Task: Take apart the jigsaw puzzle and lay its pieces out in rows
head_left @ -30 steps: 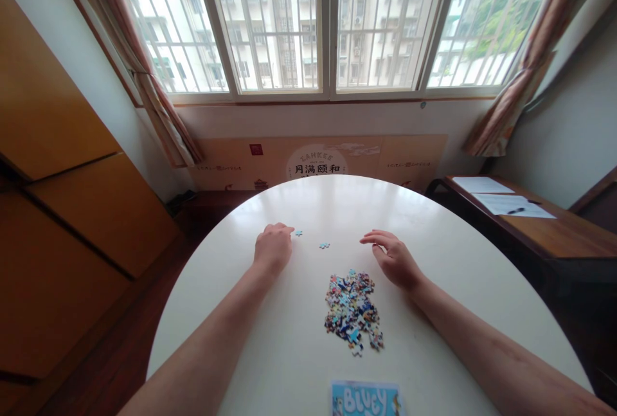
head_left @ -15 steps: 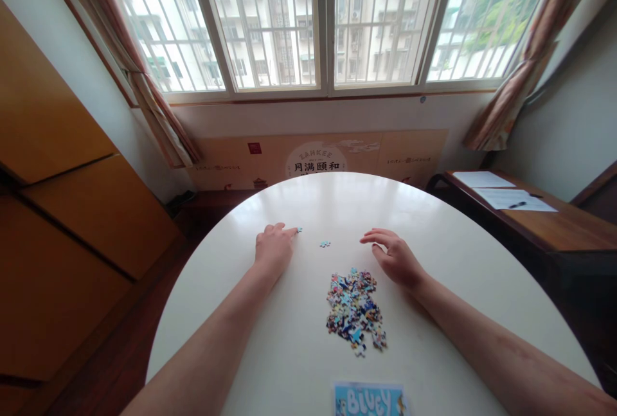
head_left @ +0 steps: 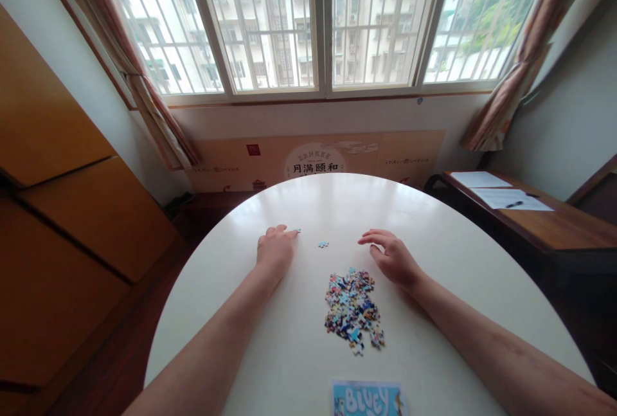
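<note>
A heap of small colourful puzzle pieces (head_left: pixel 352 307) lies on the round white table (head_left: pixel 457 274) in front of me. My left hand (head_left: pixel 274 247) rests knuckles-up on the table with fingers curled, its fingertip touching a small blue piece (head_left: pixel 298 231). A second loose blue piece (head_left: pixel 322 244) lies between my hands. My right hand (head_left: pixel 391 255) sits right of the heap, fingers loosely spread and slightly bent, holding nothing. A blue picture card reading "BLUEY" (head_left: pixel 366 398) lies at the near edge.
A dark wooden side table (head_left: pixel 554 226) with white papers and a pen stands to the right. Wooden cabinets (head_left: pixel 62 210) fill the left side. Barred windows with curtains and a printed board on the wall lie beyond the table.
Both hands stay almost where they were. My left fingertip has closed onto the small blue piece. The view has shifted slightly.
</note>
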`<move>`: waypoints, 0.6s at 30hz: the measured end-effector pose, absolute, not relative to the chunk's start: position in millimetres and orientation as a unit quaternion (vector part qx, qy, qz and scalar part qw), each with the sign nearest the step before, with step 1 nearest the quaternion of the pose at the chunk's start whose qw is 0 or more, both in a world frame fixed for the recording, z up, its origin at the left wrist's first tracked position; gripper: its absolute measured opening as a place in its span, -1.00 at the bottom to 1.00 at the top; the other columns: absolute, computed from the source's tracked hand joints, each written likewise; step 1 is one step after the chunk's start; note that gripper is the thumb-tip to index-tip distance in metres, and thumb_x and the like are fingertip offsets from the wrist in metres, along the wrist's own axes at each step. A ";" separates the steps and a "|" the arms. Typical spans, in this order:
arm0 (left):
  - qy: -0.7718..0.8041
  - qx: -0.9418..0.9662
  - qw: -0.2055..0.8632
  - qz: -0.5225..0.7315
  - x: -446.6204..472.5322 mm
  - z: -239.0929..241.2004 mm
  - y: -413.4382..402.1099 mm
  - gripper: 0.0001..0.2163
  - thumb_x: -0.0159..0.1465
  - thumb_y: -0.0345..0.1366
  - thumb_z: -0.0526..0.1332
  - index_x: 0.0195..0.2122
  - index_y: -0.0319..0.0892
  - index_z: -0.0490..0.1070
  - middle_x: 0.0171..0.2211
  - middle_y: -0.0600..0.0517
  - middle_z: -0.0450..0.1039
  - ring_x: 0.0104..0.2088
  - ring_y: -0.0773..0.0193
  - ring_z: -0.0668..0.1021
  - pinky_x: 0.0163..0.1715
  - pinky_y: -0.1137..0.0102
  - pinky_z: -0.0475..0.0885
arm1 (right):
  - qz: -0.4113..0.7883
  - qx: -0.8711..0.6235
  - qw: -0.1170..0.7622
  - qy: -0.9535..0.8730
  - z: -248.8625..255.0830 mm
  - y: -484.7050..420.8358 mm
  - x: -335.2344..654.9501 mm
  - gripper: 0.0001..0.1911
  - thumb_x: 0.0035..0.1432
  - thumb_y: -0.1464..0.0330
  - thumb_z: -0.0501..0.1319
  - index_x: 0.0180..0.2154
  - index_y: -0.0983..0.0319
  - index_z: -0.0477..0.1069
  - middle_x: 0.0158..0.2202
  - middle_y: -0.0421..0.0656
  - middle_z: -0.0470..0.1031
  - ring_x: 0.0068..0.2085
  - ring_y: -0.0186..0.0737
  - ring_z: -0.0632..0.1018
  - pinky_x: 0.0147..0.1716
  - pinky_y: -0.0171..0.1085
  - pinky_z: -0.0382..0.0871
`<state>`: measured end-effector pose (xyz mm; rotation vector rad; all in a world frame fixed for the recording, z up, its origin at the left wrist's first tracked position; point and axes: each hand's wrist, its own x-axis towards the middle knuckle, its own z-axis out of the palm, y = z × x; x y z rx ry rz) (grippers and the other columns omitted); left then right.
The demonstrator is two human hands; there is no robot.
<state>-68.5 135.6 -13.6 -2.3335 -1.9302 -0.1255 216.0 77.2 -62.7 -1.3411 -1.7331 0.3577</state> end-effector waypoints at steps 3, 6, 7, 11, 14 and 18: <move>-0.637 -0.768 0.053 -0.046 -68.9 -13.5 135.7 -0.54 0.33 -0.45 0.01 0.12 0.07 0.51 0.21 -0.03 0.38 0.12 0.04 0.42 0.03 0.20 0.36 | 0.149 -0.544 0.442 -0.697 -62.7 77.5 215.9 -0.61 0.08 0.52 0.07 -0.23 0.15 0.63 -0.04 -0.11 0.55 0.11 -0.09 0.48 0.24 -0.01 0.28; -0.632 -0.769 0.071 -0.064 -67.4 -12.0 132.5 -0.52 0.31 -0.49 0.02 0.13 0.07 0.50 0.18 -0.04 0.39 0.08 0.07 0.45 0.00 0.24 0.37 | 0.148 -0.543 0.442 -0.698 -62.3 77.7 215.8 -0.60 0.05 0.54 0.06 -0.25 0.15 0.63 -0.05 -0.12 0.55 0.10 -0.10 0.49 0.23 -0.02 0.29; -0.625 -0.774 0.076 -0.070 -65.1 -11.1 129.9 -0.53 0.32 -0.50 0.02 0.14 0.06 0.49 0.14 -0.05 0.41 0.05 0.09 0.46 -0.03 0.26 0.38 | 0.146 -0.543 0.441 -0.699 -62.2 77.7 215.8 -0.59 0.04 0.54 0.06 -0.25 0.15 0.63 -0.06 -0.12 0.55 0.10 -0.10 0.49 0.23 -0.03 0.29; -0.579 -0.810 0.047 -0.080 -44.5 -8.3 111.0 -0.63 0.40 -0.40 0.00 0.09 0.01 0.50 -0.11 -0.06 0.45 -0.15 0.17 0.52 -0.25 0.36 0.39 | 0.145 -0.543 0.437 -0.702 -62.4 77.8 215.6 -0.59 0.03 0.55 0.06 -0.25 0.15 0.63 -0.05 -0.13 0.55 0.10 -0.11 0.48 0.23 -0.04 0.29; -0.562 -0.825 0.010 -0.060 -24.2 -10.4 95.0 -0.68 0.44 -0.33 0.00 0.08 -0.05 0.48 -0.15 -0.05 0.43 -0.20 0.19 0.54 -0.28 0.37 0.39 | 0.148 -0.545 0.439 -0.699 -62.8 77.8 215.2 -0.59 0.02 0.55 0.06 -0.26 0.14 0.63 -0.05 -0.13 0.54 0.09 -0.12 0.49 0.23 -0.04 0.29; -0.564 -0.824 -0.002 -0.053 -7.2 -18.1 83.5 -0.65 0.44 -0.22 0.01 0.15 -0.19 0.40 -0.05 -0.13 0.42 -0.04 0.10 0.50 -0.13 0.31 0.40 | 0.148 -0.545 0.442 -0.697 -63.0 78.0 214.6 -0.59 0.02 0.55 0.06 -0.26 0.15 0.63 -0.05 -0.12 0.54 0.08 -0.13 0.49 0.23 -0.05 0.29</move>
